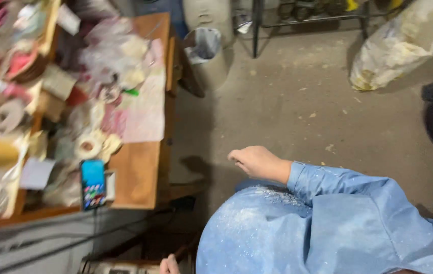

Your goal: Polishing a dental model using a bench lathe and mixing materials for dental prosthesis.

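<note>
My right hand (257,161) rests on my knee, over the pale blue cloth (277,233) of my clothing, which is dusted with fine white specks; its grip is loosely curled, fingers drawn in toward the palm, and it holds nothing. My left hand (168,265) only peeks in at the lower edge of view, just fingertips near a dark object I cannot make out, so I cannot tell whether that grip is spread or closed. The nearest thing to my right hand lies off to its left and slightly nearer me: a phone (93,183) with a bright blue, colourful screen, lying flat near the front edge of the wooden tabletop (138,172), its long axis running away from me. My right hand is well apart from it, across a gap of floor; which hand is nearer I cannot judge. Just beyond the phone sits a roll of white tape (88,146), and farther left and back the tabletop is crowded with blurred paper, bags and spools. Beyond my right hand stretches the grey concrete floor (287,101), littered with small scraps. Farther off stand a pale bin lined with a plastic bag (206,53) and, to the far right, a large stuffed white sack (396,45).
</note>
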